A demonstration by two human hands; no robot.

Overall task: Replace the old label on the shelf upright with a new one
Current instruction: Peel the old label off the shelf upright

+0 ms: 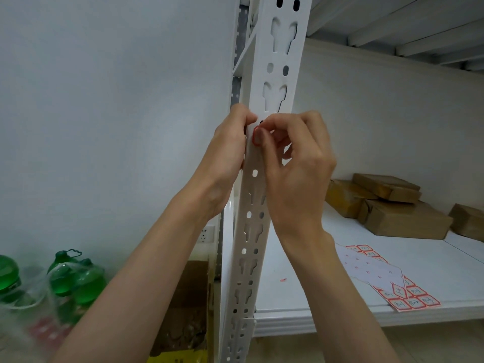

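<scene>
left hand (230,150) curled round upright (272,82) edge | right hand (296,163) pinching red-edged label (255,138) on upright face, center | label sheet (387,281) on shelf (445,268) at 4 o'clock | boxes (392,203) at 3 o'clock | green bottles (76,279) in bag, 8 o'clock

White shelf (432,271): brown parcels (392,208) at back; red-bordered label sheet (387,281) overhanging front edge

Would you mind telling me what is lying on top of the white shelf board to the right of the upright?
On the shelf board lie a label sheet with red-bordered labels near the front edge, a small red scrap, and brown parcels at the back. The right hand and its forearm cover part of the board.
</scene>
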